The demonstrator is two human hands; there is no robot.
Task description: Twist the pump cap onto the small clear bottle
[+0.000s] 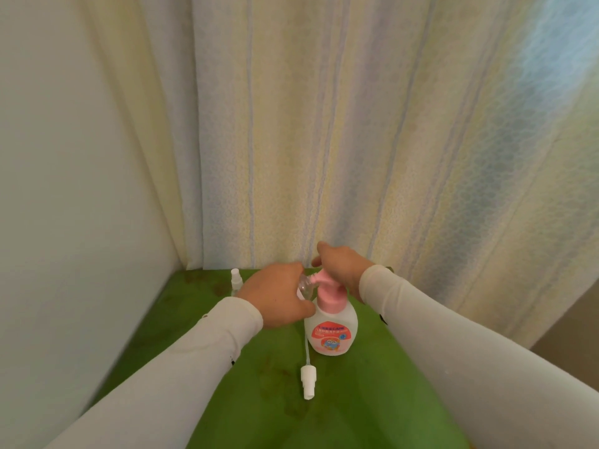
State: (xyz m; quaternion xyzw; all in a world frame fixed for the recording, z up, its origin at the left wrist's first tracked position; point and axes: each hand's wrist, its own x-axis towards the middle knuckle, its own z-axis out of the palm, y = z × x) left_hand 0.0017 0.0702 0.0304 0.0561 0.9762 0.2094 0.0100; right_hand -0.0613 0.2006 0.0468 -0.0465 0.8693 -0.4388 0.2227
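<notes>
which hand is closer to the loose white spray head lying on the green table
Left. The left hand holds a small clear bottle just above the spray head; the right hand sits farther back on the pink pump.

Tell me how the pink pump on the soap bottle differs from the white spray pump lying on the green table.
The pink pump stands upright, fitted on the soap bottle, under the right hand; the white spray pump lies flat on the green table, detached, its thin tube bare and untouched. The pink pump looks broader; the white spray pump is slimmer. Both are plastic dispenser tops.

left hand (pixel 278 294) hides most of the small clear bottle (pixel 305 286); label print (pixel 330 330) unreadable.
</notes>
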